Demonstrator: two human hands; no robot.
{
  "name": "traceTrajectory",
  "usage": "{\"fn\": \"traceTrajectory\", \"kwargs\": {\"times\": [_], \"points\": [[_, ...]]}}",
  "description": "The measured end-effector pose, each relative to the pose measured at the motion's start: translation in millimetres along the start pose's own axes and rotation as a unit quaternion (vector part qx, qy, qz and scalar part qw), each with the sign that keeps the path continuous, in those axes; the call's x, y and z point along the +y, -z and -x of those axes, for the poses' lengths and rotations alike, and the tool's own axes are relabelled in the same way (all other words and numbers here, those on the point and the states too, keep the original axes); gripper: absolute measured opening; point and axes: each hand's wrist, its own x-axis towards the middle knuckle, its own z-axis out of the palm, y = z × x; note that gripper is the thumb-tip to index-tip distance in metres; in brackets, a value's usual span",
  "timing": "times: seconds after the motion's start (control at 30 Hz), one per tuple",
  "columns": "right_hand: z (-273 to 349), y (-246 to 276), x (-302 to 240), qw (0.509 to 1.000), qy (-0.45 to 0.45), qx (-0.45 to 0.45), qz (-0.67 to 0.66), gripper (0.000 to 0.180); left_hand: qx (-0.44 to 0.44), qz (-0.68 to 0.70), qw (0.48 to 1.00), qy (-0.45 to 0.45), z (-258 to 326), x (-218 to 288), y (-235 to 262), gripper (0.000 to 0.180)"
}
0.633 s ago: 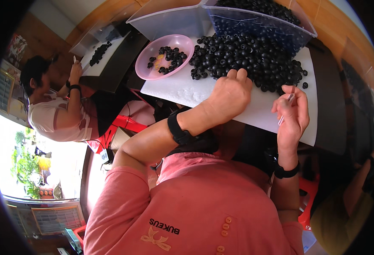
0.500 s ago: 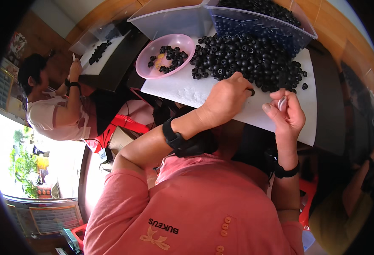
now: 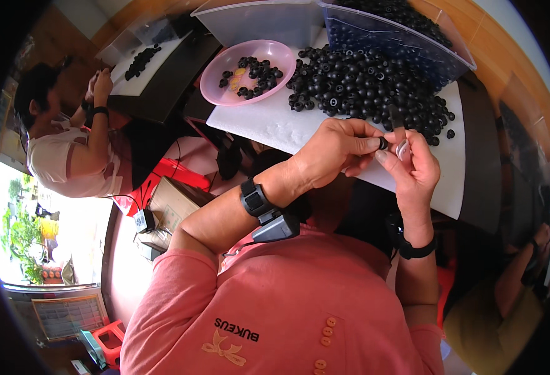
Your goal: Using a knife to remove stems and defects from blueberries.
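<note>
My left hand (image 3: pixel 343 150) is closed, pinching a small black round cap-like piece (image 3: pixel 383 143) between thumb and fingers. Close beside it, my right hand (image 3: pixel 416 165) grips a small knife with a pale handle (image 3: pixel 403 149). Its flat, dull blade sticks up past my fingertips, next to the piece; I cannot tell whether the two touch. Beyond both hands a large heap of similar black pieces (image 3: pixel 359 81) covers part of a white board (image 3: pixel 256 129). To the heap's left, a pink oval bowl (image 3: pixel 211 81) holds several black pieces and some yellowish flat bits.
Behind the heap stand a clear plastic bin of black pieces (image 3: pixel 400 47) and another translucent bin (image 3: pixel 256 25). A co-worker (image 3: pixel 75 150) sits at a table on the left, with a row of black pieces (image 3: pixel 142 61). Another person's arm (image 3: pixel 517 281) shows at the right edge.
My left hand has brought its black piece from the heap's near edge to my right hand. The knife blade now shows more clearly. The view has shifted slightly.
</note>
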Motion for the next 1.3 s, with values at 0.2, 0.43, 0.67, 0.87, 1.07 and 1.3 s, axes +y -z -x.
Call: {"fn": "traceTrajectory", "kwargs": {"times": [0.2, 0.43, 0.67, 0.87, 1.07, 1.3], "points": [[-3, 6, -2, 0.988, -0.111, 0.048, -0.098, 0.020, -0.012, 0.058, 0.998, 0.011, 3, 2, 11, 0.021], [-7, 6, -10, 0.992, -0.113, -0.044, 0.021, 0.032, -0.053, 0.100, 0.994, 0.003, 4, 0, 19, 0.021], [-10, -1, -9, 0.992, -0.097, -0.056, 0.065, 0.034, -0.072, 0.124, 0.990, 0.010, 3, 2, 21, 0.017], [-11, -3, -13, 0.990, -0.094, -0.059, 0.083, 0.032, -0.066, 0.129, 0.989, 0.010, 3, -1, 23, 0.016], [-9, -1, -11, 0.989, -0.094, -0.066, 0.092, 0.031, -0.064, 0.136, 0.988, 0.020, 4, -1, 22, 0.017], [-7, -6, -12, 0.990, -0.040, -0.068, 0.115, 0.028, -0.072, 0.143, 0.987, 0.009, 3, -3, 23, 0.020]]}}
